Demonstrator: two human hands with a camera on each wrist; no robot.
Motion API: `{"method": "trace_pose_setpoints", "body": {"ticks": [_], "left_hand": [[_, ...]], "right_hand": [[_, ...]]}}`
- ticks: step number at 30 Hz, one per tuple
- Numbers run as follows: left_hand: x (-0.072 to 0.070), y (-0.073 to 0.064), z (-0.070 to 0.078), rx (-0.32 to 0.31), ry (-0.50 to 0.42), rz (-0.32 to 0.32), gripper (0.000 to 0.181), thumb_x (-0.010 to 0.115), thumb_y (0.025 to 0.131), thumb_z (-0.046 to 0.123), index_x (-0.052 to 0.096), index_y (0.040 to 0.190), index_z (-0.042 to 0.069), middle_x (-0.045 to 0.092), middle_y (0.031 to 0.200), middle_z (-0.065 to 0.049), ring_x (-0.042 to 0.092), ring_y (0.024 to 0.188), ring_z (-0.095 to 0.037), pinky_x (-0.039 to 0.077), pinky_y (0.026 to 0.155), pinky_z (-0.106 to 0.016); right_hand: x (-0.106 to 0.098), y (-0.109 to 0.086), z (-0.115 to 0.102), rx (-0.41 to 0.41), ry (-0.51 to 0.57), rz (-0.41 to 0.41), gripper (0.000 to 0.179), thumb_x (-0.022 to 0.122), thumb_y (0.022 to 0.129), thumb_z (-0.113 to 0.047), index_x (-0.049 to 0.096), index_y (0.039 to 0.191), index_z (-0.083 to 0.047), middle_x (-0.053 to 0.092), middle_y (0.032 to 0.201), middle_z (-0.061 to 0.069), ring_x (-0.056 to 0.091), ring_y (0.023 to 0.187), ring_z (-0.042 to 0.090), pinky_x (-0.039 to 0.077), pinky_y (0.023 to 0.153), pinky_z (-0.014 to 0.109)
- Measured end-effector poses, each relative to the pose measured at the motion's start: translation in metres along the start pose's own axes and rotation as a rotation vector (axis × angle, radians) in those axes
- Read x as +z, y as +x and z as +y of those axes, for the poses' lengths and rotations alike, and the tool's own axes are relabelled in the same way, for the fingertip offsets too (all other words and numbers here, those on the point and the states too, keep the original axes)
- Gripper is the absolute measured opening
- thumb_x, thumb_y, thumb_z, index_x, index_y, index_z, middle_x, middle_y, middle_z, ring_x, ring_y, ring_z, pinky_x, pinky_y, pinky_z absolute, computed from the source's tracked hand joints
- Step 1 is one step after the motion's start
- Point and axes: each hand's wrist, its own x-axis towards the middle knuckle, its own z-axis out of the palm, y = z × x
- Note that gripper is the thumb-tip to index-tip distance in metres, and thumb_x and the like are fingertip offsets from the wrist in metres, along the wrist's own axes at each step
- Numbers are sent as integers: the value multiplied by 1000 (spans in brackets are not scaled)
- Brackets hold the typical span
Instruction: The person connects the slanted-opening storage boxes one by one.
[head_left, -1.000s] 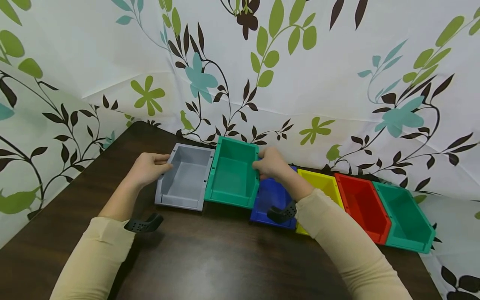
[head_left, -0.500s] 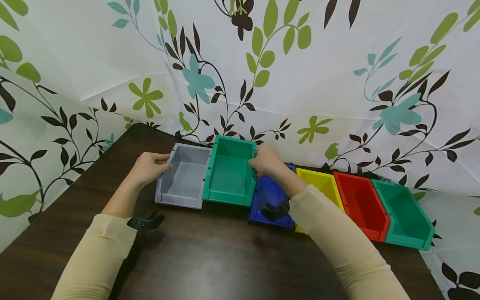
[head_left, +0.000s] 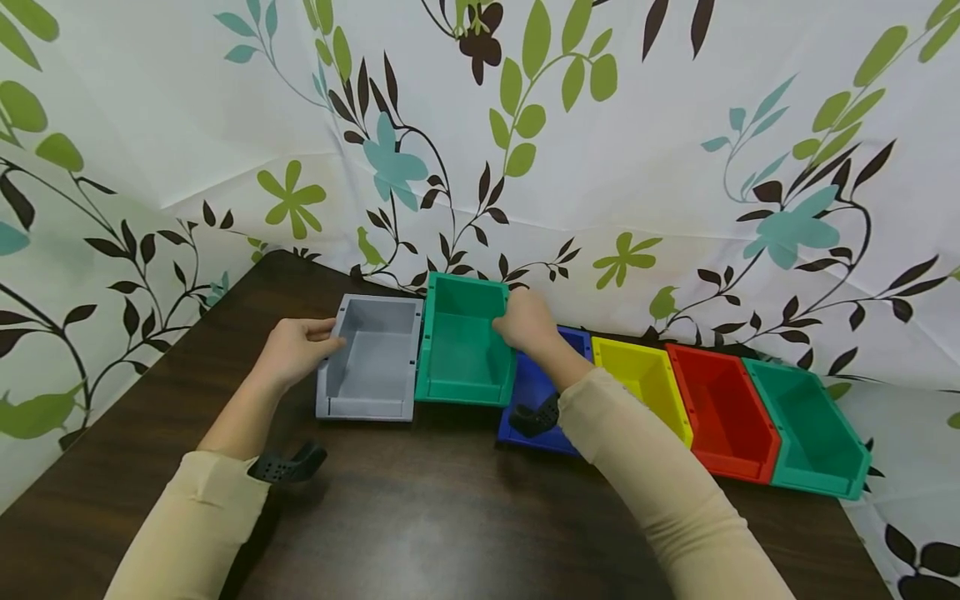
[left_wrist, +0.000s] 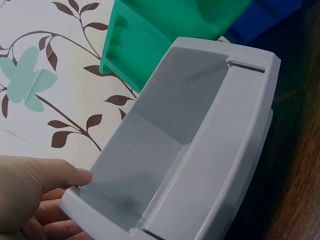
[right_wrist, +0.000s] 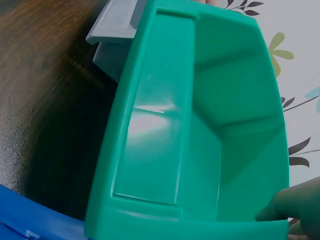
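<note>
Side by side over the dark wooden bench [head_left: 450,500], the open-topped grey plastic bin [head_left: 378,367] pinched by the left hand [head_left: 294,354] and the open-topped green plastic bin [head_left: 463,346] pinched by the right hand [head_left: 527,323] sit straighter than a second ago — apparently nearer alignment.

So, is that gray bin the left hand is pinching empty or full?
Empty: in the head view, the gray bin shows only a bare inside, with nothing lying in it.

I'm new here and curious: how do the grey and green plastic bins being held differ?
The left hand pinches the grey bin; the right hand, the green bin. The grey bin ends the row; the green bin is between it and a blue plastic one. Both have open tops.
</note>
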Motion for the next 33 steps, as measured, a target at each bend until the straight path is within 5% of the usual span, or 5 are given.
{"method": "trace_pose_setpoints", "body": {"ticks": [10,20,23,27,33], "left_hand": [[0,0,2,-17,-23,24,50,60,92,20,50,132,-7,60,120,-28,64,105,-38,57,76,-40],[-3,-1,2,-22,-7,24,50,59,92,20,49,133,-7,58,122,-29,61,110,-39,54,84,-46],[-3,0,0,-26,-16,20,49,59,92,19,49,133,-7,58,123,-29,60,110,-39,53,86,-48],[-3,2,-2,-29,-18,16,49,58,92,18,49,133,-7,58,123,-29,60,111,-39,52,87,-49],[-3,3,0,-27,-21,5,49,58,92,19,49,134,-6,58,124,-28,60,112,-39,52,87,-48]], "right_hand": [[4,7,-4,-33,-124,18,20,61,90,-16,52,75,-7,55,74,7,53,61,18,41,52,24],[13,2,3,-146,0,15,30,53,89,-9,38,62,-10,29,53,-3,30,44,11,29,42,21],[10,1,13,-169,128,4,17,50,89,-7,61,91,5,35,50,-3,32,40,9,33,41,20],[10,1,21,-151,249,-18,51,49,92,-7,39,140,4,41,47,-2,36,37,9,37,41,20],[12,-3,22,-141,262,5,45,49,90,-7,49,134,5,45,49,-1,40,39,9,37,41,20]]}}
